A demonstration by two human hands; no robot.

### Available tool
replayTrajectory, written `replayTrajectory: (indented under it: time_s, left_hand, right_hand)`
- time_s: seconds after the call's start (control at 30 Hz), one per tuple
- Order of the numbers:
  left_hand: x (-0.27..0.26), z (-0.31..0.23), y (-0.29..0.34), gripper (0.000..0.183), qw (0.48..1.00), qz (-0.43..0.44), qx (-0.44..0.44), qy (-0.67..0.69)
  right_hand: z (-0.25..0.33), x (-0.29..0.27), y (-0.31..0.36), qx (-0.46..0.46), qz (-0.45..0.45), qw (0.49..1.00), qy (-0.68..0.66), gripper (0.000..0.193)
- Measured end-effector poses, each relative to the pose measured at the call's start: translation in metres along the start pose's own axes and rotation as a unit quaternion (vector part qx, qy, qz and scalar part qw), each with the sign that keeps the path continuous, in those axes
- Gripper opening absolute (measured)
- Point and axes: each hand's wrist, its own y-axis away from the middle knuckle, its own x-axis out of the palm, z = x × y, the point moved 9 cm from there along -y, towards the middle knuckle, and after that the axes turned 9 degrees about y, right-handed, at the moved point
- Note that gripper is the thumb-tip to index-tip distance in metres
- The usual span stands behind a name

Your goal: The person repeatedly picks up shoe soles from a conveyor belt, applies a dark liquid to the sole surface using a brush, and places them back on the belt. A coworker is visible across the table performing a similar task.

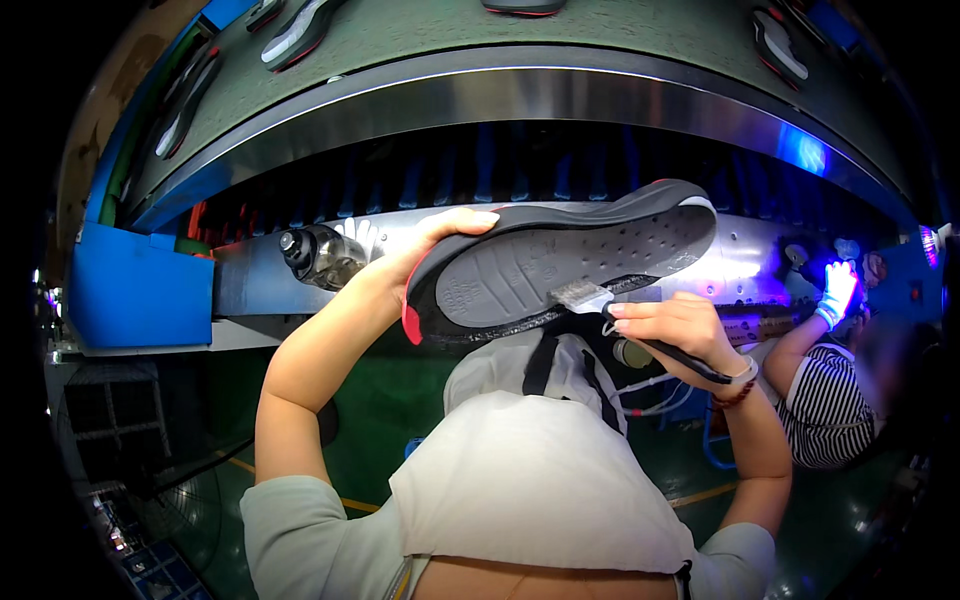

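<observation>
My left hand [452, 228] grips a shoe sole [590, 255] by its left end, thumb on the far rim. The sole is black with a grey, dotted inner face and a red tip at the left end. It is tilted so the inner face shows. My right hand [684, 332] is closed round the black handle of a flat brush [583, 296]. The brush's bristles lie against the near inner edge of the sole, where a dark, wet-looking band runs along the rim.
Ahead runs a green conveyor belt [420, 45] behind a metal edge, with several soles on it. A clear bottle with a dark cap [322, 256] stands left on the metal ledge. At right sits a co-worker in a striped top [828, 405], one gloved hand [838, 290] under blue light.
</observation>
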Motion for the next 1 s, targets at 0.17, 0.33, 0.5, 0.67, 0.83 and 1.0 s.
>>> replayTrajectory:
  time_s: [0.17, 0.33, 0.5, 0.67, 0.83, 1.0]
  left_hand:
    - [-0.007, 0.000, 0.005, 0.045, 1.000, -0.015, -0.009, 0.007]
    - [-0.016, -0.001, 0.013, 0.045, 0.999, -0.036, 0.014, 0.025]
    - [-0.033, -0.008, 0.018, 0.046, 0.999, -0.015, 0.039, 0.029]
    - [-0.045, -0.008, 0.026, 0.050, 0.996, -0.076, 0.049, 0.009]
    - [-0.039, -0.006, 0.026, 0.050, 0.996, -0.041, 0.053, 0.057]
    - [-0.052, -0.006, 0.013, 0.049, 0.999, 0.004, 0.036, -0.013]
  right_hand:
    - [0.025, 0.021, 0.010, -0.066, 0.078, 0.995, -0.016, 0.022]
    - [-0.004, 0.000, 0.014, 0.017, -0.045, 0.999, 0.016, 0.024]
    - [0.006, 0.001, 0.013, 0.021, -0.064, 0.996, -0.066, 0.020]
    - [0.005, 0.014, 0.023, 0.039, -0.008, 0.999, 0.013, 0.020]
    - [-0.020, -0.010, 0.030, 0.111, -0.091, 0.988, -0.058, 0.019]
    - [-0.015, 0.014, 0.030, 0.166, -0.016, 0.960, -0.225, 0.024]
